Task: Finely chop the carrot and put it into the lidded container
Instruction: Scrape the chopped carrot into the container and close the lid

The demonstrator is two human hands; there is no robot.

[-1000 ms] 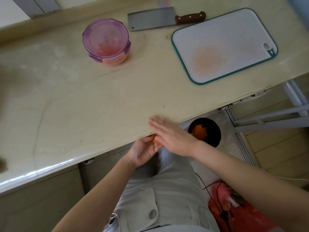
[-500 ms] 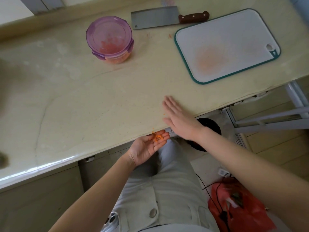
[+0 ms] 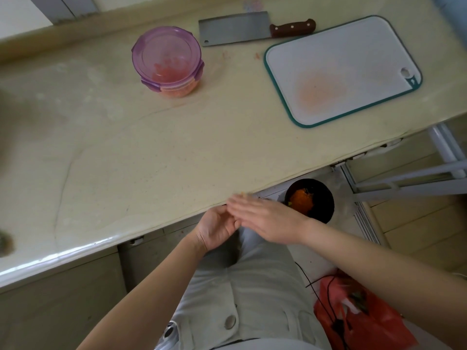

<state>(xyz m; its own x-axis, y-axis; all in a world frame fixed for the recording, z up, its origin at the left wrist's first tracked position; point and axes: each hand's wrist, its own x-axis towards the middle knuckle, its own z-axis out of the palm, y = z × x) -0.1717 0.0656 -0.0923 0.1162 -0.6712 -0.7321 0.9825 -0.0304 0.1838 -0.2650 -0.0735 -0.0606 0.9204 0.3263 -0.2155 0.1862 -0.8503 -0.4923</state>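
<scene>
1. Carrot: chopped, inside container (purple lid on), at 11 o'clock on counter.
2. Left hand: at counter edge, 6 o'clock; palm up, loosely cupped, nothing visibly grasped; fingertips hidden.
3. Right hand: flat, fingers straight, released, lying across the left fingers.
4. Cleaver: flat at 12 o'clock, just beside board at 1 o'clock.
5. Bin: on floor, 3 o'clock of hands; holds orange scraps.

Soft daylight, fisheye edges (hands blurred).
</scene>
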